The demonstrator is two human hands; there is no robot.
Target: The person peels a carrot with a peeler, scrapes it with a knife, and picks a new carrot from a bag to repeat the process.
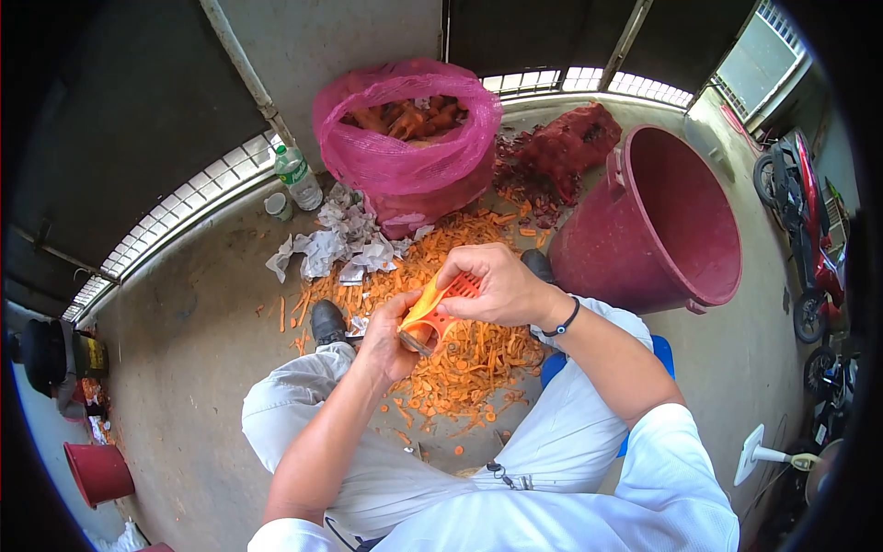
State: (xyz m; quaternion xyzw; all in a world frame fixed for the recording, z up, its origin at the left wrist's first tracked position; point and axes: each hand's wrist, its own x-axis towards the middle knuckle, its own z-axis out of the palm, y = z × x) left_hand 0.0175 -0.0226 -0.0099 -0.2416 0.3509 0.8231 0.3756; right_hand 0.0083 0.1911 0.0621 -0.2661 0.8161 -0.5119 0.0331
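one left hand (384,342), one right hand (506,285) hold one perforated orange object (445,317)

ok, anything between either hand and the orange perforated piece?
Nothing visible. The left hand and right hand are both already on the orange perforated piece; the pile of orange peelings lies on the floor below, not between them.

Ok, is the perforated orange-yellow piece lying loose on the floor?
No, the left hand and the right hand both hold the perforated orange-yellow piece, over the orange shavings.
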